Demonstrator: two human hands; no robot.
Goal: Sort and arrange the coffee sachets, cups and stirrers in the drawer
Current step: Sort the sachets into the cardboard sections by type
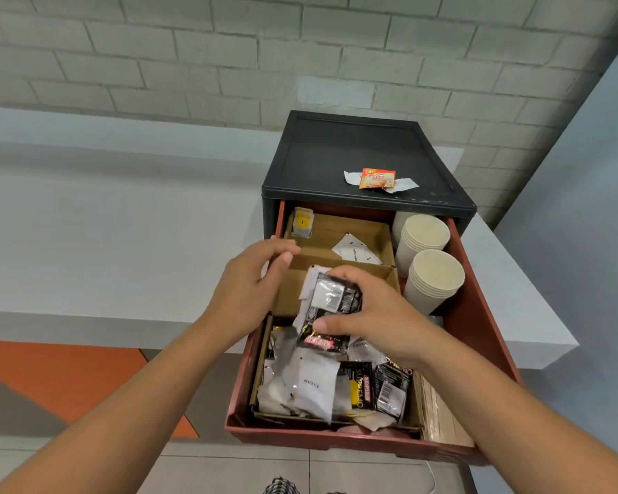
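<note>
Black glossy coffee sachets (330,308), bunched with white paper ones, are pinched between the thumb and curled fingers of the right hand (379,315), above the middle cardboard compartment (289,297) of the red-brown pulled-out drawer (478,308). The left hand (247,290) hovers just beside, its fingers loosely curled and holding nothing. A heap of mixed sachets (314,383) fills the front compartment. Two stacks of cream paper cups (432,276) sit along the drawer's right side, with paper-wrapped wooden stirrers (439,411) nearer the front.

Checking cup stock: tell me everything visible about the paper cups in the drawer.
Two stacks of plain cream paper cups stand mouths up along the red drawer's right side, one behind the other. The rear stack sits partly under the black cabinet top. Nested rims show as rings; the top cups look empty.
</note>
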